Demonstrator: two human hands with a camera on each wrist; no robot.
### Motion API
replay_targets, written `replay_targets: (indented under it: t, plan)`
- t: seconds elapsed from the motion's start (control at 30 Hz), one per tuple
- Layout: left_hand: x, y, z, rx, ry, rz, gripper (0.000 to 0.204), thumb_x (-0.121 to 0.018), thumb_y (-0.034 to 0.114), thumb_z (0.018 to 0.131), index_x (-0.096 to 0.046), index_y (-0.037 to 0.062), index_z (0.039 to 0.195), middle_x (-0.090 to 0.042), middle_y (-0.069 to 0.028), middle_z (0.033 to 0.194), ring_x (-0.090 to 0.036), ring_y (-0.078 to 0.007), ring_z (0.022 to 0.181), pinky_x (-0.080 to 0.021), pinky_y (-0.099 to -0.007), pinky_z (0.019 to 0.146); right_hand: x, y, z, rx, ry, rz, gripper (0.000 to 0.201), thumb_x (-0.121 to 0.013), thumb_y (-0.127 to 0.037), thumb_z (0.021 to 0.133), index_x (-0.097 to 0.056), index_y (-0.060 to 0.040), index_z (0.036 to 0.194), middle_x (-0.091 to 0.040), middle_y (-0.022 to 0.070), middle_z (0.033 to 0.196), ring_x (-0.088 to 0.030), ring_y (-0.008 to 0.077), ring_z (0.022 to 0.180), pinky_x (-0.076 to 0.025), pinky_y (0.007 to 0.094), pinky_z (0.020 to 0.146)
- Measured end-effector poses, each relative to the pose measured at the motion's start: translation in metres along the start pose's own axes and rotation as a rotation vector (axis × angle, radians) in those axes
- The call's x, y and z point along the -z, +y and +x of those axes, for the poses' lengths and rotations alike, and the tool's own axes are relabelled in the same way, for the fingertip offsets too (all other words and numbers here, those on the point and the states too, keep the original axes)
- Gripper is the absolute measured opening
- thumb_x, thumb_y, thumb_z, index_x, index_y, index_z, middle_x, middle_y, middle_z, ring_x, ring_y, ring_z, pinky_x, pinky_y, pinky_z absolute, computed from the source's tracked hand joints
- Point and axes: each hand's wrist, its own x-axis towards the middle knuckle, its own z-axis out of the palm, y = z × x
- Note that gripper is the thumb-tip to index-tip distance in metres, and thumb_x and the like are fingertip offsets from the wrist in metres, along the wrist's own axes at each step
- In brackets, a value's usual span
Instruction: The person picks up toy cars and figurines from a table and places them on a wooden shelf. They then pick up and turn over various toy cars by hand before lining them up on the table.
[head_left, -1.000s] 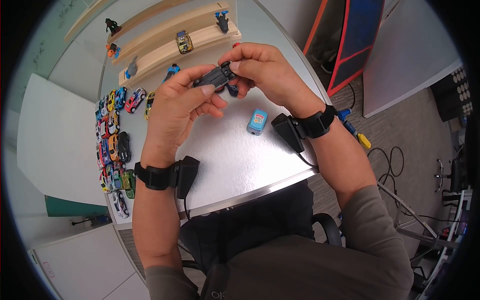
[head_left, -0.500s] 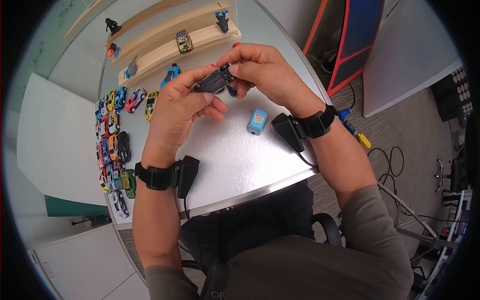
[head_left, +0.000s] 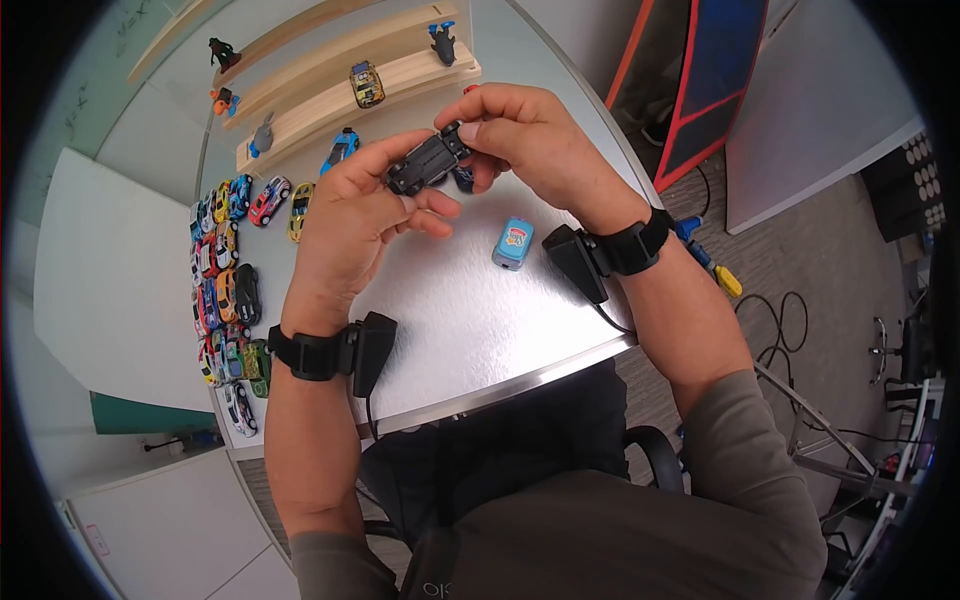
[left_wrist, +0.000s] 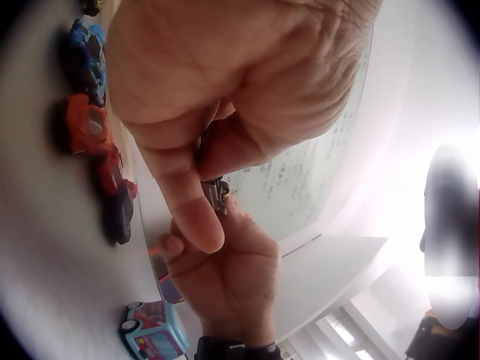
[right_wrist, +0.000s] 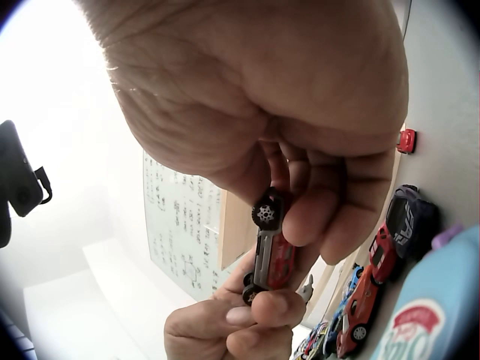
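Both hands hold one toy car [head_left: 428, 163] above the table, its dark underside facing up in the head view. The left hand [head_left: 350, 215] grips its left end with thumb and fingers. At the other end, near a wheel, the right hand [head_left: 525, 140] pinches it. A red side and black wheels of the same car [right_wrist: 280, 262] show in the right wrist view. Below the hands, a light blue toy vehicle [head_left: 513, 243] with a sticker stands on the table.
Toy cars [head_left: 228, 290] stand in rows along the table's left side. A blue car [head_left: 341, 150] and a yellow one [head_left: 301, 211] are left of the hands. Wooden shelves [head_left: 330, 106] at the back hold figures and a patterned car [head_left: 367, 84].
The held car has tilted slightly, so more of its underside shows. The left thumb has slid back toward its near edge, and the left hand has shifted a little.
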Motion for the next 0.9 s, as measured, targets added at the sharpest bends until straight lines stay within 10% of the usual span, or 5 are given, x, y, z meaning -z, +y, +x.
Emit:
replay_targets:
  t: [0.9]
  plan:
    - [-0.0010,-0.0005,0.0000,-0.004,-0.016,0.087,0.047,-0.056,-0.004,0.094,-0.050,-0.0080,0.140,-0.068,-0.0204,0.115,-0.073,-0.0249,0.091,-0.064,-0.0331,0.076,0.0016,0.0016,0.0003,0.010,-0.006,-0.028,0.019,-0.056,-0.005,0.097,-0.069,0.0032,0.108,-0.069,0.0084,0.083,-0.061,0.0096,0.061,-0.053,0.0253,0.056]
